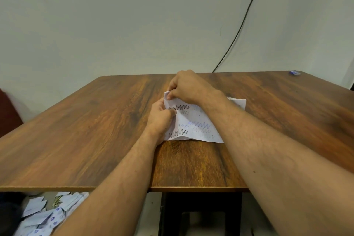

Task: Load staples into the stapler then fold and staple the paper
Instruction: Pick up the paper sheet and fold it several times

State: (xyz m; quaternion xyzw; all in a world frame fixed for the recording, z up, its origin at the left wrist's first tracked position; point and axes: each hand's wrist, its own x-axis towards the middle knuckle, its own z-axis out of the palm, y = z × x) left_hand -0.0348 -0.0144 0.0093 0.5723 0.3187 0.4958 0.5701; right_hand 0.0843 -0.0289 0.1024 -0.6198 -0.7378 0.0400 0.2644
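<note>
White paper [193, 122] bears black and blue squiggles; table [95, 120] brown woodgrain.

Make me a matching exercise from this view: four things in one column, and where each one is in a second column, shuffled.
Things:
1. paper
2. small blue box
3. black cable
4. pile of paper slips

Places:
A. hanging down the wall
B. on the floor under the table's near-left edge
C. table middle, pinched by both hands
D. far right corner of the table

Pairs: 1-C, 2-D, 3-A, 4-B
</note>
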